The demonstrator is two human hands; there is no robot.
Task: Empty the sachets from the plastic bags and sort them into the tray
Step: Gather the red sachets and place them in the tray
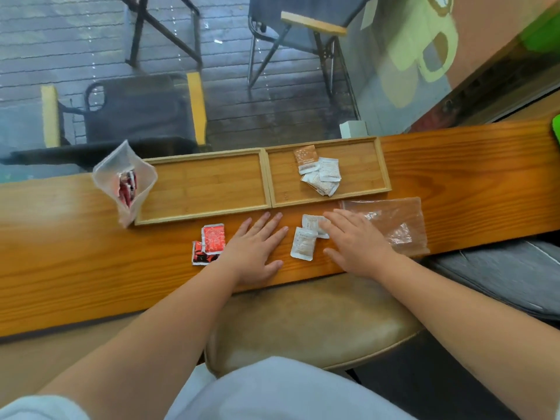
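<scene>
On the smooth orange wooden tabletop (454,165), the left hand (257,247) lies flat with straight fingers, beside two shiny red square sachets (210,242). The right hand (357,244) is flat too, its fingertips touching two white paper sachets (304,244). More white sachets (322,175) sit in the right half of the flat bamboo tray (266,177). A crinkly clear plastic bag (394,222) lies empty; another bag (125,180) holds red sachets.
</scene>
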